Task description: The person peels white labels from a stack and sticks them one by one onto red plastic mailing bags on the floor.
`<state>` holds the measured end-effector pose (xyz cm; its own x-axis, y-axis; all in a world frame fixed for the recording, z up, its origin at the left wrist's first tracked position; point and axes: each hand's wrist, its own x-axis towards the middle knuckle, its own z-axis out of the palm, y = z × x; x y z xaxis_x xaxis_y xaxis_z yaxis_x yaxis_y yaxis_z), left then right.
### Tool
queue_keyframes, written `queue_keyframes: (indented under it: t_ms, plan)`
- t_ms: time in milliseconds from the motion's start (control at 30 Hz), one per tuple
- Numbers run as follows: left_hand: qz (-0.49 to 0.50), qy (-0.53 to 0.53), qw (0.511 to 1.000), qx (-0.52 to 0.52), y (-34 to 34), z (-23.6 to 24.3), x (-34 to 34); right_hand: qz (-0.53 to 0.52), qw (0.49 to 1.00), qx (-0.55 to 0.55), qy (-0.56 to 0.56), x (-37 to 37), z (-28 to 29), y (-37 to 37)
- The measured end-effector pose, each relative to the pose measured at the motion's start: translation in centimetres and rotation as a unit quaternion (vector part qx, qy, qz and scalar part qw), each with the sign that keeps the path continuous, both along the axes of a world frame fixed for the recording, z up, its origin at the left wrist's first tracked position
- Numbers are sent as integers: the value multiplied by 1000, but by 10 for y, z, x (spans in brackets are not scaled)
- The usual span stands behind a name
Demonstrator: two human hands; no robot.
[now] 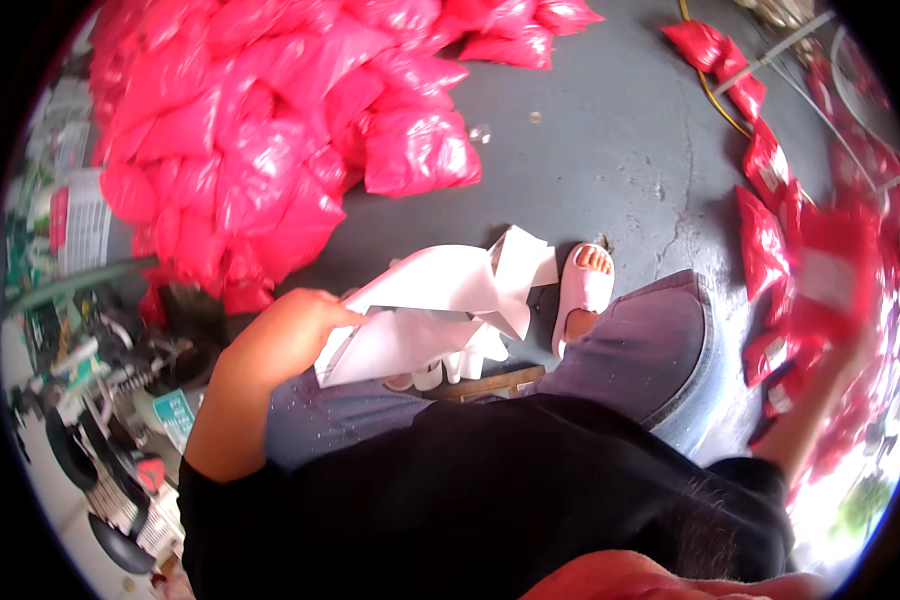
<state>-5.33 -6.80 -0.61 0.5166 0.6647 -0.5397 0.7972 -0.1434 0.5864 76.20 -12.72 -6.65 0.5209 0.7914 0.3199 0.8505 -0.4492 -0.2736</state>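
Note:
My left hand (305, 318) is closed on the end of a long white paper strip (440, 278), which looks like label backing. The strip folds and curls down between my knees toward the floor. Out at the far right, my right hand (850, 355) is at the lower edge of a red plastic packet (832, 235) with a pale label on its face. Both this hand and the packet are smeared by motion, and the fingers are mostly hidden. Several labelled red packets (767, 245) lie in a row on the floor beside it.
A big heap of shiny pinkish-red bags (260, 130) covers the floor at the far left. Green and white packages (80, 220) and dark objects crowd the left edge. A yellow cable (715, 98) and thin metal bars (775, 52) are at the far right. A wooden board (485, 384) lies below me.

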Motion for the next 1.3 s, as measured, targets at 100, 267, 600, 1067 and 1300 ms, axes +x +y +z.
queue_keyframes:
  t_ms: [100, 267, 600, 1067, 1300]
  plan:
    - [42, -42, 998, -29, -14, -3, -9, -193, 961, 102, 170, 79, 37, -31]
    - [355, 25, 891, -283, -18, 14, -5, -3, 935, 58, 350, -19, -7, 104]
    - [-35, 27, 974, -224, 9, 3, -37, 587, 716, -319, 202, -553, -234, 354]
    - [-63, -135, 972, -183, 59, -36, -36, 465, 797, -382, 45, -498, -110, 234]
    - [51, -118, 972, -195, 57, -36, -8, 257, 896, -326, -158, -357, -209, 187]
